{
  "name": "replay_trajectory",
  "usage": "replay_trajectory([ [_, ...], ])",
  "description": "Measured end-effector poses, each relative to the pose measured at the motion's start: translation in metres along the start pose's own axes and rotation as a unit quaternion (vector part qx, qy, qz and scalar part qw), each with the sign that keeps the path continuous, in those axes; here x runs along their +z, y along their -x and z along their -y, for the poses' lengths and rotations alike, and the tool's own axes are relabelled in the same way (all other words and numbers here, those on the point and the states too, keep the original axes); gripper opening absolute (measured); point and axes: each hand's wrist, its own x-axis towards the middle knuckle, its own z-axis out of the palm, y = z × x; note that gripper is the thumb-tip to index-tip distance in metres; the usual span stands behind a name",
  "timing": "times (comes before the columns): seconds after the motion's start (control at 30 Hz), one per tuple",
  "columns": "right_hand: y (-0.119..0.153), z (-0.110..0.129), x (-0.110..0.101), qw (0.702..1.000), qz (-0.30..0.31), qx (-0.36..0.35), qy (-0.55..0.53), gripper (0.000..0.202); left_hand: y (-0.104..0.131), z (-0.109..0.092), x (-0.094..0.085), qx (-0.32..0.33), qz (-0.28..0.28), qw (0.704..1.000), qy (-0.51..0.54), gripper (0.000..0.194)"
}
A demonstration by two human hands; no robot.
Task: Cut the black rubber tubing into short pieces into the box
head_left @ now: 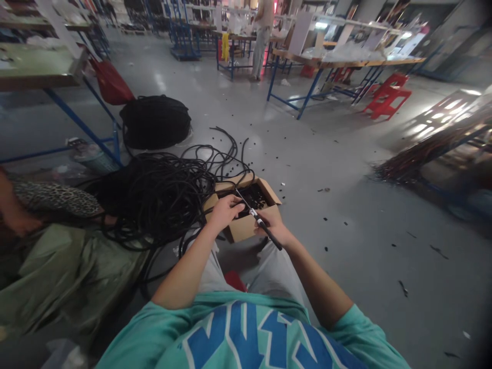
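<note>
A long thin tool with a black handle (272,237) and a pale collar slants across the space between my hands. My right hand (272,225) is closed on it by the handle. My left hand (225,211) has its fingers pressed together near the tool's thin front end; what they hold, if anything, is too small to tell. Beneath both hands, an open cardboard box (243,229) holds many small black pieces. Beside the box on the left lies a large tangle of black cord (161,195), with a few strands reaching over the box's back edge.
At the left are a black bundle (156,122), a red bag (111,82), a blue-legged table (38,81) and another person's patterned leg (57,197) by a green cloth (69,271). Red stools (388,97) and more tables stand farther back. Black scraps dot the floor.
</note>
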Motion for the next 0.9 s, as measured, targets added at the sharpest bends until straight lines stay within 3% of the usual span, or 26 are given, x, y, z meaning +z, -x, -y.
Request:
replay_trajectory([
  [0.4,-0.001,0.001,0.003,0.998,-0.048,-0.026,0.042,0.044,-0.013,0.01,0.001,0.012,0.018,1.0,-0.017,0.02],
  [0.6,-0.003,-0.005,0.004,0.997,-0.068,-0.003,0.022,0.039,-0.022,0.022,0.004,0.037,-0.025,0.996,-0.078,0.023],
  [0.77,-0.005,0.0,0.003,0.994,-0.012,0.074,-0.078,0.05,-0.027,0.023,0.002,0.063,-0.042,0.987,-0.143,0.02],
  [0.9,-0.019,0.004,-0.002,0.991,0.002,0.06,-0.119,0.055,-0.039,0.024,0.001,0.044,-0.004,0.993,-0.106,0.022],
])
